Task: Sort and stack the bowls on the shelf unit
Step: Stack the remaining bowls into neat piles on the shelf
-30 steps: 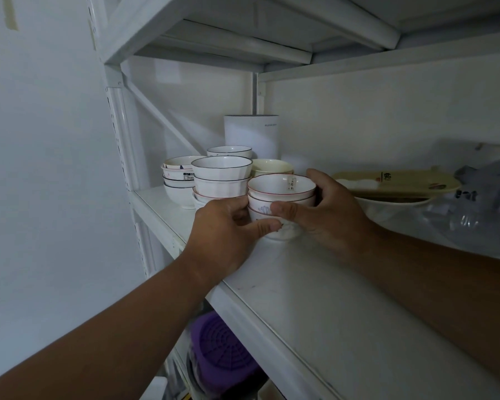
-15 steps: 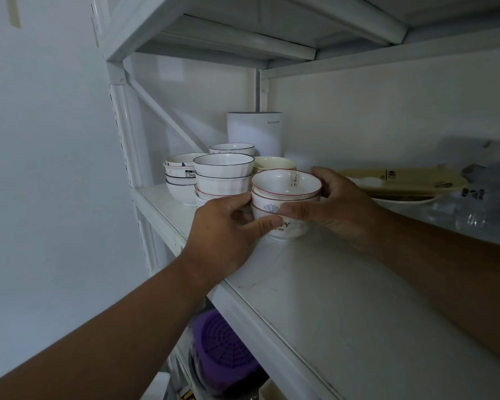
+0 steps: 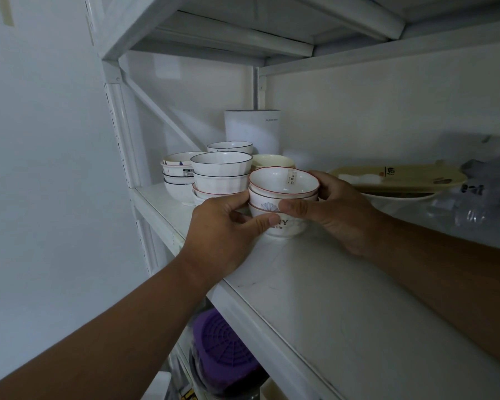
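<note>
A stack of three white bowls (image 3: 283, 186) with red rims stands on the white shelf (image 3: 344, 298). My left hand (image 3: 223, 235) grips its left side, thumb on the lowest bowl with dark lettering. My right hand (image 3: 335, 209) holds the right side, thumb across the front and fingers behind. Just behind to the left stands a taller stack of dark-rimmed bowls (image 3: 221, 176). Farther left is another bowl stack (image 3: 178, 177). A cream bowl (image 3: 272, 160) and one more dark-rimmed bowl (image 3: 230, 146) sit at the back.
A tall white container (image 3: 253, 129) stands against the back wall. To the right lie a cream oblong plate (image 3: 399, 176) over a white dish and crumpled clear plastic (image 3: 479, 197). A purple strainer (image 3: 225, 347) sits on the lower shelf. The shelf post (image 3: 122, 134) is at left.
Both hands kept their hold on the red-rimmed stack. It has shifted slightly right and toward me, away from the dark-rimmed stack.
</note>
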